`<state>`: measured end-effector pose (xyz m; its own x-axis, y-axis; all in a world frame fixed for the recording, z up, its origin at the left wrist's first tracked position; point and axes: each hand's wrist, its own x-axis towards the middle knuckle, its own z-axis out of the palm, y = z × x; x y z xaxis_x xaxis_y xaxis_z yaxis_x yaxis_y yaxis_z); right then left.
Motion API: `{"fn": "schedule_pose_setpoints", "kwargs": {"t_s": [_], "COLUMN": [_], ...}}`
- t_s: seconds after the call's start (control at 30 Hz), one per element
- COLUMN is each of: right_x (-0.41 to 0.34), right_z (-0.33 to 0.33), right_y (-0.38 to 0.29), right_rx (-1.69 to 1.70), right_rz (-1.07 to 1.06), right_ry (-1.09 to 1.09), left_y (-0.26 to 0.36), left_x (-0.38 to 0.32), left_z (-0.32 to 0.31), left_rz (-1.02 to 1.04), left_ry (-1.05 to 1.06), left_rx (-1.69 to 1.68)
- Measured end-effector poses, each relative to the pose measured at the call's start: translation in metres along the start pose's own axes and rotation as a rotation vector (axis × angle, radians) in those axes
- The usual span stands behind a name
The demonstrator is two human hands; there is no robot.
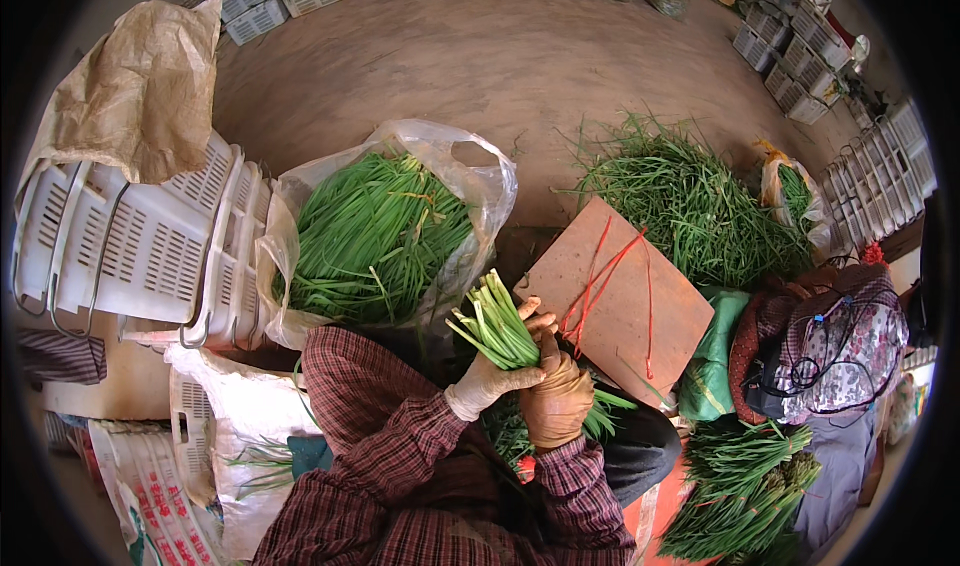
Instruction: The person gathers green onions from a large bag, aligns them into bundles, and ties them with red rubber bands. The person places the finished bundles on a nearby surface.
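My left hand [491, 386], in a pale glove, is closed round a bunch of long green leafy stalks [499, 326], like garlic chives, with the pale cut ends pointing up and away. My right hand [555, 397], in a stained tan glove, grips the same bunch beside the left; the leaves come out below it to the right. Ahead on the left a clear plastic bag [491, 183] stands open, full of loose green stalks [367, 228]. Red ties [600, 284] lie on a square reddish board [622, 266] just beyond my right hand.
A heap of loose green leaves [682, 191] lies beyond the board. Tied green bunches [735, 491] lie at lower right, near a green sack [712, 356] and a patterned cloth bundle [840, 341]. White plastic crates [135, 243] stand at left, a white sack [255, 446] below them.
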<state>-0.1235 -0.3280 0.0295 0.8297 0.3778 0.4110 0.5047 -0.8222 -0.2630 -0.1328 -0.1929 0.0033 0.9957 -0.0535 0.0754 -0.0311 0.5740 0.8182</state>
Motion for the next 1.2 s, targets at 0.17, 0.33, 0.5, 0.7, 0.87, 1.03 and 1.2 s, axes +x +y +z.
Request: {"fn": "schedule_pose_setpoints", "kwargs": {"t_s": [0.17, 0.33, 0.5, 0.7, 0.87, 1.03, 1.2], "right_x": [0.000, -0.004, -0.014, -0.018, -0.024, -0.028, -0.034], "right_z": [-0.013, -0.014, -0.017, -0.033, -0.052, -0.072, -0.077], "right_y": [-0.022, -0.023, -0.022, -0.033, -0.043, -0.060, -0.068], "right_rx": [-0.040, 0.002, 0.078, 0.017, 0.026, -0.011, 0.041], "right_rz": [-0.032, -0.030, 0.029, -0.057, -0.127, -0.134, -0.095], "right_ry": [-0.136, -0.116, -0.202, -0.124, -0.069, -0.080, -0.078], "left_y": [0.004, 0.013, 0.015, 0.021, 0.036, 0.044, 0.049], "left_x": [0.001, -0.001, -0.008, -0.019, -0.031, -0.042, -0.051], "left_z": [-0.003, -0.001, -0.001, 0.006, 0.015, 0.016, 0.020], "left_rz": [0.023, 0.002, 0.026, 0.047, 0.027, 0.017, 0.019], "left_ry": [0.086, 0.050, -0.015, -0.006, -0.063, -0.101, -0.098], "left_rx": [-0.199, -0.230, -0.254, -0.281, -0.400, -0.521, -0.552]}}
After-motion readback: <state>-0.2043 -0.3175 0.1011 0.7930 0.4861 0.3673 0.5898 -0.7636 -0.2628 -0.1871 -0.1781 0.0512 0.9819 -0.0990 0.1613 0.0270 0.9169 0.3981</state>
